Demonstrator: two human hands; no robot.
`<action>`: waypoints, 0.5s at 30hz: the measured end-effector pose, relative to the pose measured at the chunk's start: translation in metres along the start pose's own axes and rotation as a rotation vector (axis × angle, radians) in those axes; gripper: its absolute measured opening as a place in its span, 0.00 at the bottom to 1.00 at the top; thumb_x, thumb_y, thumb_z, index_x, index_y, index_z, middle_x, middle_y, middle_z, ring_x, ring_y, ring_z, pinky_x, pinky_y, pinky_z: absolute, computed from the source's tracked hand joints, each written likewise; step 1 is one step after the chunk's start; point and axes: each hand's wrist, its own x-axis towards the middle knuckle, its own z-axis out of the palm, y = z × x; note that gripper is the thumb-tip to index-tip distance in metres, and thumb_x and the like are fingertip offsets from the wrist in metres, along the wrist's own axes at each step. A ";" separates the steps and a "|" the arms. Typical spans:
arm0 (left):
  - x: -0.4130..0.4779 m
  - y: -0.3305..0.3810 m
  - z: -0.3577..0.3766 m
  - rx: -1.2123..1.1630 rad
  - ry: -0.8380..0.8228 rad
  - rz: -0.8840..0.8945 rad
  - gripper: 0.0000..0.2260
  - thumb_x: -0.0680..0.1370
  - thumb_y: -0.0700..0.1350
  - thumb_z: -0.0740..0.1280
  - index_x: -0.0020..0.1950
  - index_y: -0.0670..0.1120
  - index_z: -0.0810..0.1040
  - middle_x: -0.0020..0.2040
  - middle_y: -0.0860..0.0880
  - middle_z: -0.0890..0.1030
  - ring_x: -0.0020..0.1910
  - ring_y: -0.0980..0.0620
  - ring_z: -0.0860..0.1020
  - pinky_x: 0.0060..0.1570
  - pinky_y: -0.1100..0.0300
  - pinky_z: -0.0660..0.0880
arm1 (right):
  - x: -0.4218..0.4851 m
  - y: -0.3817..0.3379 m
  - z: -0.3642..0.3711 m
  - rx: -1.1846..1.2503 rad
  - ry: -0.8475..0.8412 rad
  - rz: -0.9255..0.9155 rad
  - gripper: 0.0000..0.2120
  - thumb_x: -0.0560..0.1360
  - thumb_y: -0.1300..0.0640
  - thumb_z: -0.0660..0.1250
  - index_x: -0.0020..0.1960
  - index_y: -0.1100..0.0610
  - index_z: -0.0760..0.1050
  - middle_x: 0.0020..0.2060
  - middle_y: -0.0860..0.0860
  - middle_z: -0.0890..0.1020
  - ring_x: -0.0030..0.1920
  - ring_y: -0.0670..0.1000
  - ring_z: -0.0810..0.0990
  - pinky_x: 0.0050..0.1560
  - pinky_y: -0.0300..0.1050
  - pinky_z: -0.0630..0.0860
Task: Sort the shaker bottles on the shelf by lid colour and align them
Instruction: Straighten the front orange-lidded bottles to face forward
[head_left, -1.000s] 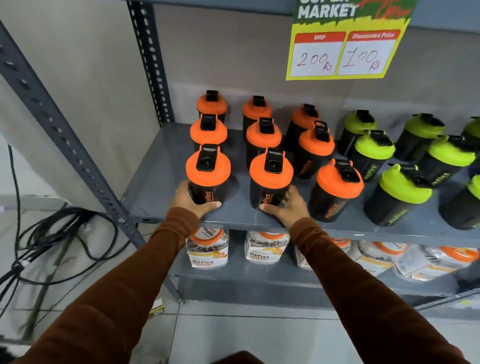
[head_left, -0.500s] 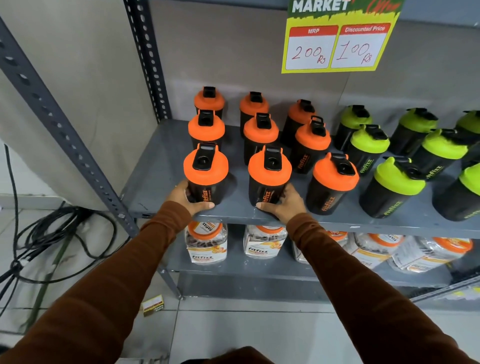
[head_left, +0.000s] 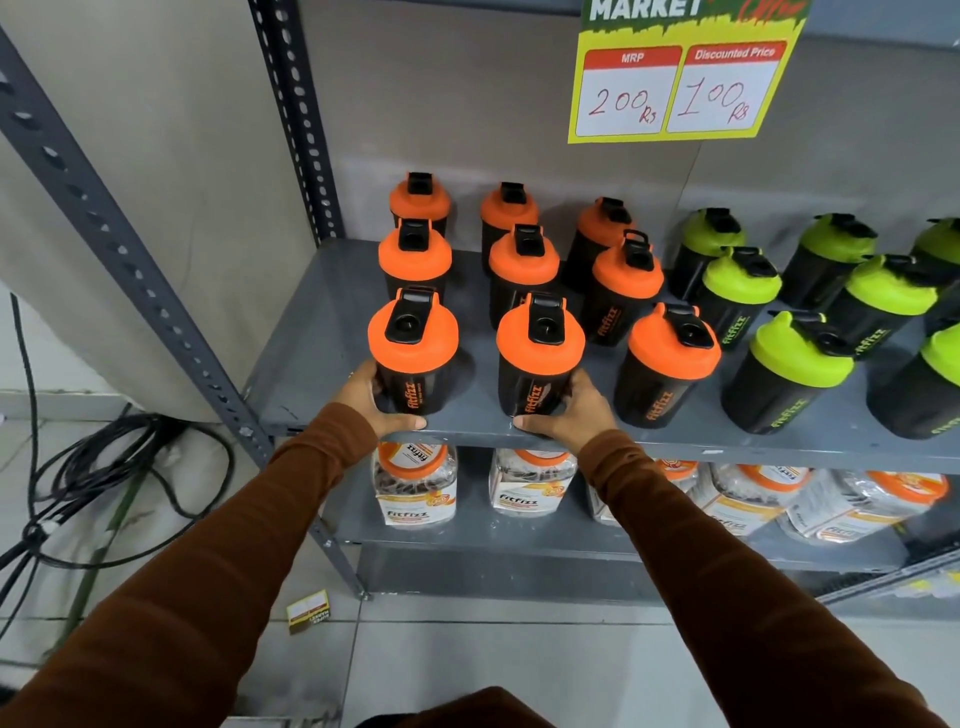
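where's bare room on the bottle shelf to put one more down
Bare shelf lies between the left upright post and the leftmost orange-lid bottles. Crowded: rightward, orange lids run straight into the green-lid bottles, with only narrow gaps between columns.

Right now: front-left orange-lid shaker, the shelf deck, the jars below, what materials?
Front-left shaker: looks like matte moulded plastic, orange lid, black flip cap, opaque black body with printed logo. Shelf deck: probably painted steel, grey with a dull sheen, on perforated angle uprights. Jars below: clear, likely plastic; contents show through, paper-like labels.
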 end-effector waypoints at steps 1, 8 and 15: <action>0.000 0.001 -0.001 -0.008 -0.013 -0.002 0.33 0.63 0.36 0.76 0.64 0.39 0.66 0.65 0.40 0.72 0.63 0.40 0.71 0.62 0.49 0.68 | 0.000 0.000 -0.001 -0.013 -0.012 -0.001 0.38 0.60 0.59 0.79 0.65 0.59 0.64 0.64 0.58 0.75 0.64 0.58 0.73 0.67 0.53 0.70; -0.001 0.005 -0.002 -0.131 0.029 0.029 0.28 0.67 0.36 0.74 0.63 0.39 0.67 0.62 0.41 0.74 0.59 0.45 0.72 0.56 0.59 0.67 | 0.000 -0.002 -0.001 -0.019 -0.031 0.001 0.39 0.62 0.58 0.79 0.66 0.58 0.63 0.65 0.57 0.74 0.65 0.58 0.72 0.68 0.55 0.68; -0.001 0.004 -0.004 -0.176 0.039 0.022 0.26 0.69 0.35 0.71 0.65 0.38 0.66 0.65 0.39 0.72 0.65 0.40 0.69 0.61 0.55 0.66 | -0.002 -0.003 0.001 0.020 -0.006 -0.004 0.33 0.64 0.54 0.77 0.64 0.58 0.66 0.62 0.57 0.77 0.62 0.57 0.75 0.66 0.54 0.70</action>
